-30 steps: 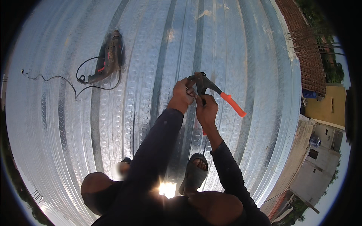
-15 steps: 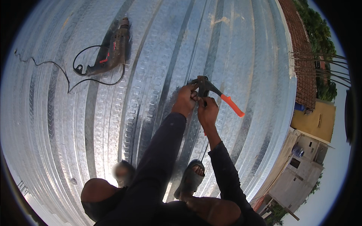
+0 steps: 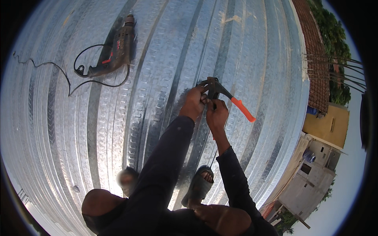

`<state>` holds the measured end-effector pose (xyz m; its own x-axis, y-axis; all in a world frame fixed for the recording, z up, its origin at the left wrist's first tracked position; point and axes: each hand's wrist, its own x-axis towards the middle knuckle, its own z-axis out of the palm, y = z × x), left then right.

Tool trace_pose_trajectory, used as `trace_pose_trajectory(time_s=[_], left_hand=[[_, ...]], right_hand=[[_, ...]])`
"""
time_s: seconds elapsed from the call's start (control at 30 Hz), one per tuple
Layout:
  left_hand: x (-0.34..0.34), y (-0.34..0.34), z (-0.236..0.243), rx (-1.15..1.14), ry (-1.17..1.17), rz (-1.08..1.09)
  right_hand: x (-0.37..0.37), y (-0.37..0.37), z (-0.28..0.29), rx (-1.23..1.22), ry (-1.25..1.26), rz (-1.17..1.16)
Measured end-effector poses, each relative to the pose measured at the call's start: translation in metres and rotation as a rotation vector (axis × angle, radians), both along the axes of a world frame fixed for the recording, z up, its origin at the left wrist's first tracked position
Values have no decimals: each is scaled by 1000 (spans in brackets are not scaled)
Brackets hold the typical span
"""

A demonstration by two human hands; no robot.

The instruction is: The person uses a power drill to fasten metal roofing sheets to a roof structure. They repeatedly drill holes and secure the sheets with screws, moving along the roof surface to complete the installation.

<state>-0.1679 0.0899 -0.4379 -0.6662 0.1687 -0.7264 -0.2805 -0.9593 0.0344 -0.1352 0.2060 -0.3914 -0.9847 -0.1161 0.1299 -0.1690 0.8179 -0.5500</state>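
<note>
I crouch on a corrugated metal roof (image 3: 165, 47). A hand riveter (image 3: 220, 92) with a dark head and an orange-gripped handle stands on the sheet in front of me. My left hand (image 3: 193, 103) grips its dark body from the left. My right hand (image 3: 216, 115) is closed on it just below the head, touching the left hand. The orange handle sticks out to the right, free of both hands. Its nose against the sheet is hidden by my fingers.
An electric drill (image 3: 114, 53) with a black cord (image 3: 59, 70) lies on the roof at upper left. My sandalled foot (image 3: 199, 185) rests below the hands. The roof edge (image 3: 303, 118) runs down the right, with a tiled roof (image 3: 315, 35) and buildings (image 3: 327, 157) beyond.
The view has shifted a little; both hands stay on the riveter in the same grip, and the drill has not moved on the roof.
</note>
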Motion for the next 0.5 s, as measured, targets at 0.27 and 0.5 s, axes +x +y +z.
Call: trace_pose_trajectory(time_s=[0.27,0.5], left_hand=[[56,26,11,-859,-136,-121],[145,20,4,-993,13,-402]], right_hand=[[5,-11,-6,164,-80,223],[29,-45,3,-27,-416,72]])
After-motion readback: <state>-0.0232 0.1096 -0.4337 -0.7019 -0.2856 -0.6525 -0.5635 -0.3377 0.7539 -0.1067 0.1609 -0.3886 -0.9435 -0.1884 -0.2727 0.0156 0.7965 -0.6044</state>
